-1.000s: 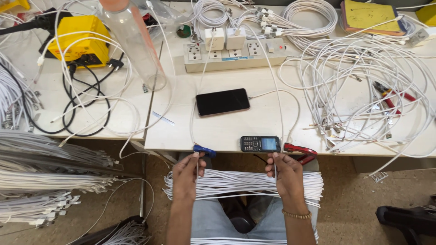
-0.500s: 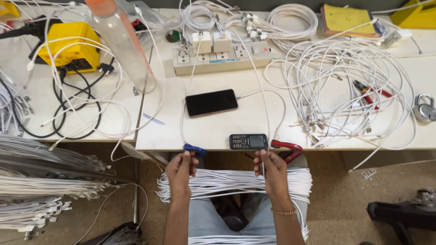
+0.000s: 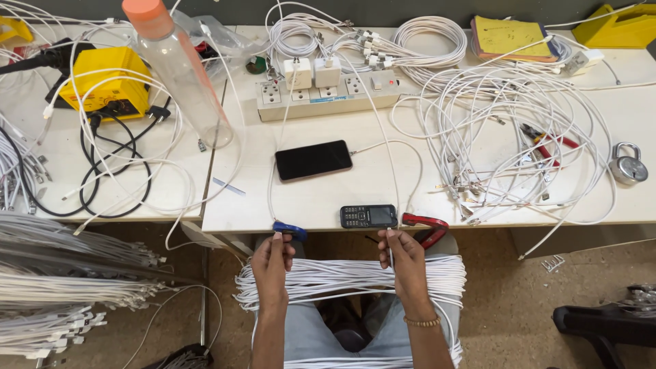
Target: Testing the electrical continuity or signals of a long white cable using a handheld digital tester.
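Observation:
My left hand (image 3: 272, 266) pinches the connector end of a thin white cable (image 3: 269, 184) just below the table's front edge, beside a blue clip (image 3: 290, 230). Its cable runs up across the table toward the power strip (image 3: 328, 97). In my right hand (image 3: 404, 263) I pinch the end of another white cable (image 3: 391, 160), close to a small black keypad phone (image 3: 369, 216) and red-handled pliers (image 3: 425, 222). A thick bundle of white cables (image 3: 342, 281) lies across my lap under both hands. A black smartphone (image 3: 313, 160) lies on the table, plugged into a white cable.
A clear bottle with an orange cap (image 3: 179, 68) stands at the left. Behind it sits a yellow device (image 3: 104, 82) with black leads. A tangle of white cables (image 3: 519, 137), a padlock (image 3: 627, 165) and a yellow notebook (image 3: 512, 35) lie at the right. Cable bundles (image 3: 61, 273) hang at the lower left.
The view has shifted slightly. Both hands stay at the table's front edge, each still pinching a cable end; they have drawn a little closer together.

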